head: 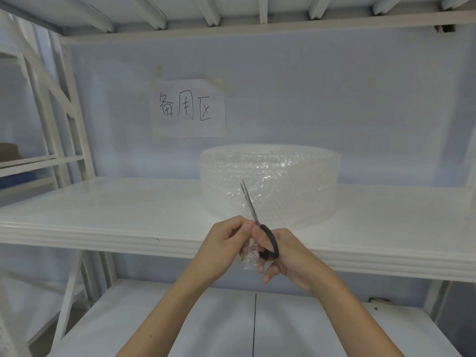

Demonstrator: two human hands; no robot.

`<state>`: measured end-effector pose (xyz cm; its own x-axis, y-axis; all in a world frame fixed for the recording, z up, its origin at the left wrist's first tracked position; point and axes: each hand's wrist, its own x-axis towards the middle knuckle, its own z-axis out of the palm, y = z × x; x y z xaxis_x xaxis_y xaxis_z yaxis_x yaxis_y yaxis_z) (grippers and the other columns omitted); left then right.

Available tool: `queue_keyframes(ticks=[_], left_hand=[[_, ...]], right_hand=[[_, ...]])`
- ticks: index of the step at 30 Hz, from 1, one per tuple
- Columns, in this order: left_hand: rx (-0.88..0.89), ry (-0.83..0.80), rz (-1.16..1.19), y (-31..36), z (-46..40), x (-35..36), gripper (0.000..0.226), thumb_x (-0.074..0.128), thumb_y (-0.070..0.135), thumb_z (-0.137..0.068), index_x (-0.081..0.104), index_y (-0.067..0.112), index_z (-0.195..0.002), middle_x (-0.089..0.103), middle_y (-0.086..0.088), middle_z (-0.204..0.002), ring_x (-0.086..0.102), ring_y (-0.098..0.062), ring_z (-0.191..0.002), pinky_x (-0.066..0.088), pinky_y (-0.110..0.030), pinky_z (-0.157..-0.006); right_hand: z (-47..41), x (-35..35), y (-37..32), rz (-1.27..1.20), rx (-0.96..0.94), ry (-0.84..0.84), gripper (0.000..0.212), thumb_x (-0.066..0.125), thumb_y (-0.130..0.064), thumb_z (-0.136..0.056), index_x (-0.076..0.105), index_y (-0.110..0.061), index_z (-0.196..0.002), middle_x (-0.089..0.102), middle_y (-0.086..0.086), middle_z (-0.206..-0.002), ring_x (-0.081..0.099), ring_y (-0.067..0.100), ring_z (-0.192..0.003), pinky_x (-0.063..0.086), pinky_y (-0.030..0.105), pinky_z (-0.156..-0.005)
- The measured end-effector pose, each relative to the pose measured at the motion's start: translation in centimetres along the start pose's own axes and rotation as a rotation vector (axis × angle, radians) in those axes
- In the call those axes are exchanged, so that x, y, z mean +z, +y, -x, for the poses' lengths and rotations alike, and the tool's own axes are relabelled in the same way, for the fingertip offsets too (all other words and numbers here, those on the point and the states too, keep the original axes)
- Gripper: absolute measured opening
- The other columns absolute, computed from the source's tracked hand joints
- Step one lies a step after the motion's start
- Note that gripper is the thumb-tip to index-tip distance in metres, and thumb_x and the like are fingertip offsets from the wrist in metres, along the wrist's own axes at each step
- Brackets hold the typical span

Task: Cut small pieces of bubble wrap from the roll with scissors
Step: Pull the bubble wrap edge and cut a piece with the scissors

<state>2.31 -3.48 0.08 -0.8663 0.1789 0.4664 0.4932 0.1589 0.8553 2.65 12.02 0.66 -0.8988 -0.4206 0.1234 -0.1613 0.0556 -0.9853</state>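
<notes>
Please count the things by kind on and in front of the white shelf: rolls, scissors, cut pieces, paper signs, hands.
Bubble wrap roll: 1
Scissors: 1
Small bubble wrap piece, held between the hands: 1
Paper sign on the wall: 1
Hands: 2, left hand, right hand
Total: 6

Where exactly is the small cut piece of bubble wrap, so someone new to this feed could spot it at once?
Start at the white shelf carrying the big bubble wrap roll, then drop to the two hands in front of its front edge. The small piece hangs from the left hand, beside the black-handled scissors in the right hand. Unlike the roll, it is a tiny crumpled scrap, held off the shelf.
</notes>
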Motion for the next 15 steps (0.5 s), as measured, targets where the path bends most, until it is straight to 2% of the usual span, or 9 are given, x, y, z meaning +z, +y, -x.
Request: queue_keyframes(ticks=[2, 5, 9, 10, 13, 15], left_hand=[[-0.011, -0.018, 0.000, -0.1, 0.1, 0.1, 0.029, 0.052, 0.012, -0.100, 0.070, 0.010, -0.077, 0.061, -0.009, -0.066, 0.050, -0.018, -0.059, 0.045, -0.024, -0.058], [-0.013, -0.019, -0.001, -0.3, 0.2, 0.1, 0.028, 0.052, 0.013, -0.100, 0.066, -0.005, -0.085, 0.059, -0.010, -0.068, 0.049, -0.016, -0.059, 0.045, -0.025, -0.059], [0.015, 0.007, -0.028, -0.3, 0.2, -0.2, 0.030, 0.052, 0.019, -0.100, 0.066, -0.002, -0.084, 0.058, -0.028, -0.072, 0.050, -0.016, -0.058, 0.046, -0.026, -0.060], [0.017, 0.011, -0.036, -0.3, 0.2, -0.2, 0.032, 0.052, 0.022, -0.101, 0.066, -0.002, -0.084, 0.058, -0.027, -0.071, 0.050, -0.015, -0.057, 0.045, -0.026, -0.060], [0.012, 0.017, -0.043, -0.2, 0.3, -0.2, 0.034, 0.051, 0.022, -0.101, 0.063, -0.004, -0.082, 0.055, -0.010, -0.062, 0.048, -0.012, -0.054, 0.044, -0.024, -0.059], [0.013, -0.012, -0.033, -0.1, 0.4, -0.1, 0.033, 0.051, 0.021, -0.101, 0.065, -0.001, -0.082, 0.059, -0.012, -0.067, 0.049, -0.012, -0.055, 0.045, -0.023, -0.059]], right_hand=[[0.0, -0.2, -0.2, 0.000, -0.005, -0.019, 0.074, 0.062, -0.058, -0.080, 0.062, 0.014, -0.095, 0.056, 0.016, -0.081, 0.054, 0.017, -0.054, 0.052, 0.027, -0.044], [0.0, 0.0, -0.8, 0.015, -0.010, -0.046, 0.053, 0.060, -0.058, -0.084, 0.070, -0.006, -0.079, 0.065, 0.013, -0.081, 0.054, 0.019, -0.059, 0.052, 0.026, -0.045], [-0.3, 0.0, -1.3, 0.033, -0.020, -0.005, 0.051, 0.062, -0.056, -0.079, 0.064, -0.006, -0.070, 0.058, 0.009, -0.067, 0.052, 0.018, -0.053, 0.051, 0.028, -0.046], [-0.3, -0.1, -1.4, 0.029, -0.021, 0.005, 0.051, 0.064, -0.056, -0.078, 0.060, -0.006, -0.067, 0.056, 0.007, -0.062, 0.051, 0.018, -0.051, 0.050, 0.028, -0.045], [-0.3, -0.3, -1.5, 0.048, -0.020, 0.021, 0.054, 0.067, -0.057, -0.079, 0.052, -0.009, -0.060, 0.054, 0.006, -0.058, 0.049, 0.017, -0.046, 0.049, 0.027, -0.043], [-0.4, -0.4, -1.7, 0.069, -0.027, 0.023, 0.055, 0.066, -0.060, -0.075, 0.050, -0.009, -0.061, 0.053, 0.006, -0.059, 0.049, 0.018, -0.046, 0.049, 0.028, -0.044]])
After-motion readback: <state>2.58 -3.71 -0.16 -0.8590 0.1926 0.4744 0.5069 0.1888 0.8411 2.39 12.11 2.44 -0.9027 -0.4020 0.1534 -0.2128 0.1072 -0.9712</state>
